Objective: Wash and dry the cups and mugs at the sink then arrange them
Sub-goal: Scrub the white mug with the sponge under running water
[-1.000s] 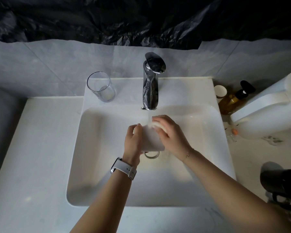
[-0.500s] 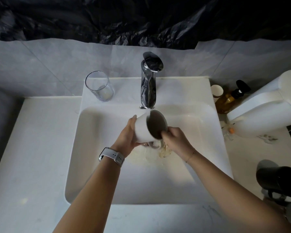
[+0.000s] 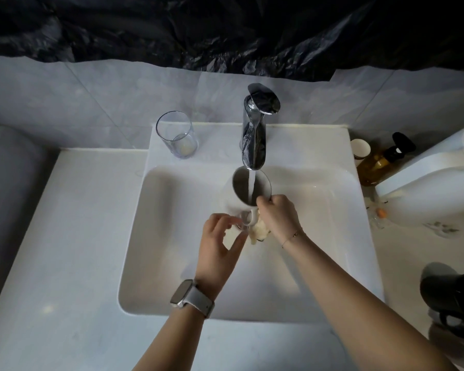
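A white mug (image 3: 243,191) is tilted mouth-up under the chrome tap (image 3: 254,135), and a stream of water runs into it. My right hand (image 3: 277,216) grips the mug at its near rim, with a pale yellow sponge (image 3: 258,232) tucked under the palm. My left hand (image 3: 219,241) hovers just below and left of the mug's handle, its fingers loosely curled and holding nothing. A clear glass tumbler (image 3: 178,136) stands on the back left ledge of the white sink (image 3: 134,236). At the right edge a black mug (image 3: 453,297) lies on the counter.
An amber pump bottle (image 3: 377,163) and a small white cup (image 3: 360,148) stand right of the sink. A large white rounded object (image 3: 429,188) fills the far right. Black plastic sheeting covers the wall above the tiles.
The mug has moved from tipped over the basin to mouth-up under the running tap. My left hand has let go of its body and dropped back; my right hand now holds it.
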The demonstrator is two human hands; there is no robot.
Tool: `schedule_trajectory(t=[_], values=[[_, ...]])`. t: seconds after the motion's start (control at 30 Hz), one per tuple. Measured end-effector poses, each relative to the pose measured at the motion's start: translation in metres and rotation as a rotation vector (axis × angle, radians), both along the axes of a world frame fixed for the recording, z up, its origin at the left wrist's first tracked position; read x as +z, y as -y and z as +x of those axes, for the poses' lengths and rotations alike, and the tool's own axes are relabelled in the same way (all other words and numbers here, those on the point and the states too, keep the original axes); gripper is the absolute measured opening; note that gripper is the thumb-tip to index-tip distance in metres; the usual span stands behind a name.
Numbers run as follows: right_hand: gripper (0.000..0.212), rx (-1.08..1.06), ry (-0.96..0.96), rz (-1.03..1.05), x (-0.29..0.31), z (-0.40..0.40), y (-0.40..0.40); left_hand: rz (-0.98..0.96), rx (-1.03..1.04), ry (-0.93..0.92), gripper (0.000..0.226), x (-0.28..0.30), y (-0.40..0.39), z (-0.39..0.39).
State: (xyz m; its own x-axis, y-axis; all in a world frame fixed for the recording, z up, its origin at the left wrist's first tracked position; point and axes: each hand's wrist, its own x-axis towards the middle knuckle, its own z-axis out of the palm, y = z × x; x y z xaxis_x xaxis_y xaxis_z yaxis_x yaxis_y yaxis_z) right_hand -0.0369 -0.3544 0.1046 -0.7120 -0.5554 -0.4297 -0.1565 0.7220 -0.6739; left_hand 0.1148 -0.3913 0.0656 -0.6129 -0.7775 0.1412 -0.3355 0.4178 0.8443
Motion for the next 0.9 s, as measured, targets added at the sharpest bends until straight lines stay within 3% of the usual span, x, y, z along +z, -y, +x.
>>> schedule_trajectory(t=[0.1,0.3,0.43,0.53,0.63,0.7,0.8,0.9], values=[[0.038,0.011,0.022,0.013,0.001,0.002,0.004,0.070,-0.007,-0.006,0.013,0.001,0.004,-0.007],[0.037,0.005,0.064,0.033,-0.002,0.009,-0.001,-0.033,-0.085,0.093,0.008,0.000,0.002,-0.009],[0.041,-0.004,0.111,-0.010,-0.002,0.014,-0.001,-0.004,-0.036,0.060,0.017,0.001,-0.002,-0.010],[0.048,-0.028,0.237,-0.101,-0.002,0.010,-0.005,0.036,-0.026,0.069,0.009,0.001,0.009,-0.005],[0.051,0.006,0.365,-0.144,0.002,0.007,-0.015,0.274,-0.091,-0.009,0.012,0.010,0.023,-0.002],[0.044,0.028,0.438,-0.186,0.005,0.006,-0.026,0.480,-0.129,-0.089,0.016,0.020,0.028,-0.003],[0.026,0.008,0.418,-0.266,0.006,-0.003,-0.039,0.782,-0.029,-0.235,0.030,0.023,0.033,-0.008],[0.024,-0.204,0.445,-0.411,0.017,-0.023,-0.045,0.845,0.020,-0.238,0.035,0.019,0.038,-0.009]])
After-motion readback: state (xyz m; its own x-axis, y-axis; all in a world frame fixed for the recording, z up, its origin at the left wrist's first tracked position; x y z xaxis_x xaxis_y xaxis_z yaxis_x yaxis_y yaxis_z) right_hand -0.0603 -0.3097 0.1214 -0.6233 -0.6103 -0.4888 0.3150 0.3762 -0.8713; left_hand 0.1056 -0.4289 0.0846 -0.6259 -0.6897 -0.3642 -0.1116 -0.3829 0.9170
